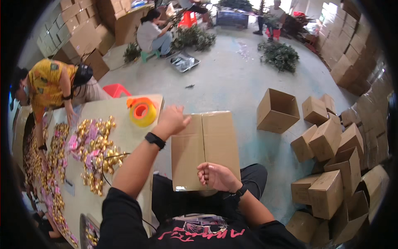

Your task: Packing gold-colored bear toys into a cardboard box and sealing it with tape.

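A closed cardboard box [188, 153] rests upright in front of me, between my legs. Its two top flaps meet at a middle seam, and shiny clear tape shows at the far and near edges. My left hand [174, 119] is over the box's far left corner, thumb apart from the partly hidden fingers, with nothing visible in it. Above the near part of the lid, my right hand [217, 176] has its fingers curled into a loose fist; I see nothing in it. A roll of yellow tape [146, 120] with an orange core lies on the table, left of my left hand.
On the table [137, 166] at left are many gold and pink ornaments [97, 145]. A person in a yellow top [47, 79] leans over it. An open box [277, 111] and piled cartons [325, 191] stand on the right. People sit farther back near green foliage [280, 56].
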{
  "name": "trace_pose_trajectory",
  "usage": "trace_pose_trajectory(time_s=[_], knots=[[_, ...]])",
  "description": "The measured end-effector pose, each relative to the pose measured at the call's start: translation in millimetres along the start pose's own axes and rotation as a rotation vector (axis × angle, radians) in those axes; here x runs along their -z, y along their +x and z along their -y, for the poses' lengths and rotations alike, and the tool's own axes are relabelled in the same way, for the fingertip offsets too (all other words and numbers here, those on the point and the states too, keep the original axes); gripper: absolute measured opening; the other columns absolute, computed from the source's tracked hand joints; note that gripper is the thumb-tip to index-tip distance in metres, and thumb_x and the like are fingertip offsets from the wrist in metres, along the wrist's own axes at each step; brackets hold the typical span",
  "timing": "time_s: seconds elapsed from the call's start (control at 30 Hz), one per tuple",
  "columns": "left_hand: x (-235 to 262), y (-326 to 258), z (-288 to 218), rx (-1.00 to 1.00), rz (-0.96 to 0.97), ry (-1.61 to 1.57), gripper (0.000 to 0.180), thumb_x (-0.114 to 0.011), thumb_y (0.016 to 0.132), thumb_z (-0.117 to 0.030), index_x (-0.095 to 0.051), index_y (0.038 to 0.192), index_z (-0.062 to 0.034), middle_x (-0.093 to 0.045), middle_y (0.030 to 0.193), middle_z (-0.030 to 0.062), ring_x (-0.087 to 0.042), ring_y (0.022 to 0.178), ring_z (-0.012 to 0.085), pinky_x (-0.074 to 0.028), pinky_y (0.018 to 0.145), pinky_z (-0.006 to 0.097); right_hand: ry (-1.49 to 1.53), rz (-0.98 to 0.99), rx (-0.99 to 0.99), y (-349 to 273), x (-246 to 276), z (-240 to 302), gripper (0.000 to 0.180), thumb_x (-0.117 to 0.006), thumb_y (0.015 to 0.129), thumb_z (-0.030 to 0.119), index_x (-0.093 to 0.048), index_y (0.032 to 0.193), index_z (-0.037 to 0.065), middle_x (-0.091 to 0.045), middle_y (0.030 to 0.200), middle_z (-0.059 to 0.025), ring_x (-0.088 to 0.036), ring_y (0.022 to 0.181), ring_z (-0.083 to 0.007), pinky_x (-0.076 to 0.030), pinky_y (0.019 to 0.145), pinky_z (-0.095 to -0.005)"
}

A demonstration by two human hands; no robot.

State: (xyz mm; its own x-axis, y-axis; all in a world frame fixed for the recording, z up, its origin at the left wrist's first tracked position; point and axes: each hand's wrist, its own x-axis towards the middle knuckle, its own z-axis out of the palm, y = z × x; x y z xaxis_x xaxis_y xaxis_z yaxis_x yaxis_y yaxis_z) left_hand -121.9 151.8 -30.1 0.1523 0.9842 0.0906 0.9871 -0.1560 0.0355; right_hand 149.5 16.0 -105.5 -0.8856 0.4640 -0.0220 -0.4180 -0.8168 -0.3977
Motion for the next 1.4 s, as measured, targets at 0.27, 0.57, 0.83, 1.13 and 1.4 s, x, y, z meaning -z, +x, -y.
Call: trace_pose_trajectory(time_s=[0.27, 0.57, 0.83, 1.13, 1.4], knots=[[-44.2, 8.2, -19.7, 0.132, 0.153, -0.144, 0.077, -0.045, 0.098, -0.067, -0.062, 0.124, 0.0039, -0.065, 0.116, 0.0351, -0.057, 0.118, 0.0491, -0.04, 0.107, 0.055, -0.908, -0.092, -0.192, -69.6, -11.8, -61.7, 0.037, -0.058, 0.105, 0.039, -0.066, 0.106, 0.002, -0.07, 0.097, -0.0066, -0.063, 0.086, -0.0121, -0.052, 0.077, -0.0296], [-24.6, 9.3, -47.9, 0.114, 0.204, -0.091, 0.069, -0.055, 0.097, -0.063, -0.062, 0.118, 0.0021, -0.058, 0.122, 0.0345, -0.053, 0.117, 0.0506, -0.044, 0.099, 0.057, -0.542, -0.369, -0.429, -46.7, 44.2, -103.9, 0.086, -0.064, 0.095, 0.061, -0.04, 0.152, 0.001, -0.058, 0.138, -0.02, -0.065, 0.111, -0.0275, -0.054, 0.092, -0.0347], [60.5, -31.6, -110.2, -0.134, -0.175, -0.066, 0.05, -0.069, 0.093, -0.045, -0.062, 0.117, -0.0014, -0.057, 0.106, 0.0243, -0.053, 0.106, 0.0449, -0.044, 0.093, 0.052, -0.221, -0.551, 0.182, -82.0, 41.9, -117.5, 0.071, -0.066, 0.098, 0.051, -0.046, 0.151, 0.008, -0.055, 0.146, -0.0097, -0.055, 0.128, -0.0236, -0.054, 0.095, -0.0405], [133.4, -71.6, -278.6, -0.564, -0.365, -0.37, 0.049, -0.079, 0.082, -0.016, -0.062, 0.127, -0.007, -0.053, 0.104, 0.0164, -0.049, 0.101, 0.0379, -0.043, 0.091, 0.048, -0.186, -0.922, 0.814, -197.3, 35.5, -99.2, 0.059, -0.062, 0.103, 0.039, -0.046, 0.15, 0.006, -0.055, 0.148, -0.0078, -0.051, 0.137, -0.0218, -0.043, 0.112, -0.0433], [70.8, -56.0, -402.9, -1.079, 0.041, -0.872, 0.06, -0.076, 0.087, -0.012, -0.054, 0.142, -0.0042, -0.056, 0.127, 0.0188, -0.058, 0.11, 0.0398, -0.05, 0.093, 0.043, -0.15, -1.614, 1.141, -380.8, 12.8, -105.8, 0.056, -0.064, 0.102, 0.038, -0.054, 0.139, -0.002, -0.065, 0.133, -0.0101, -0.061, 0.119, -0.0201, -0.048, 0.103, -0.0385]])
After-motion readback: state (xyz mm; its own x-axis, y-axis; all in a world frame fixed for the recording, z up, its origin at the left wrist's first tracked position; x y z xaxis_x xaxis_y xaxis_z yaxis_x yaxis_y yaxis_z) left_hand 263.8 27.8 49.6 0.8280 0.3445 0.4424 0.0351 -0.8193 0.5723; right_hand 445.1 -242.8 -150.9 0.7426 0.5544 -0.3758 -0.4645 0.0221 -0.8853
